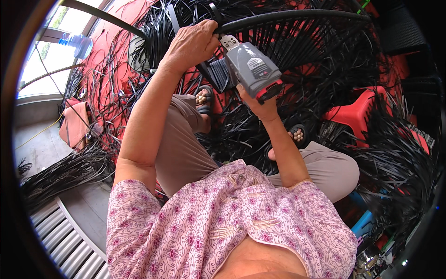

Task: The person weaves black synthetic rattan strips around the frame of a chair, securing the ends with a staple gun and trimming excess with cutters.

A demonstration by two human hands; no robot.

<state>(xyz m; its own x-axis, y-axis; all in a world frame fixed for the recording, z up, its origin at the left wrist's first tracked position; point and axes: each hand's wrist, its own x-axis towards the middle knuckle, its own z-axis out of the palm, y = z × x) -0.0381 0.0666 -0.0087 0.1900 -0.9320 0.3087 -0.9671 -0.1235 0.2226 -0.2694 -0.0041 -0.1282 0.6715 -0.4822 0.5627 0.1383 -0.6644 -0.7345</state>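
Far left: a blue-capped bottle [78, 44] is seen by the window, w/ a pink cloth [73, 124] lower down beside loose black strips [65, 169] spread on the floor. A ribbed metal sill [60, 232] is seen at bottom left.

Centre-left: the left hand [191, 45] is closed round the black rim [288, 17] of a woven frame, fingers wrapped over the tube, thumb tucked near the tool's nose. The rim is held up in front of the person, curving off to the right, w/ black strands [302, 46] hanging from it.

Centre: a grey power tool [251, 67] w/ a red end is pressed nose-first against the rim, right next to the left hand. It is gripped from below by the right hand [260, 104]; fingers are curled round the grip, mostly hidden behind the body, so exact finger placement can't be told.

Below: knees in grey trousers, sandalled feet [203, 100] planted among the strips.

Right: a red stool [360, 111] is seen half-buried in more black strips.
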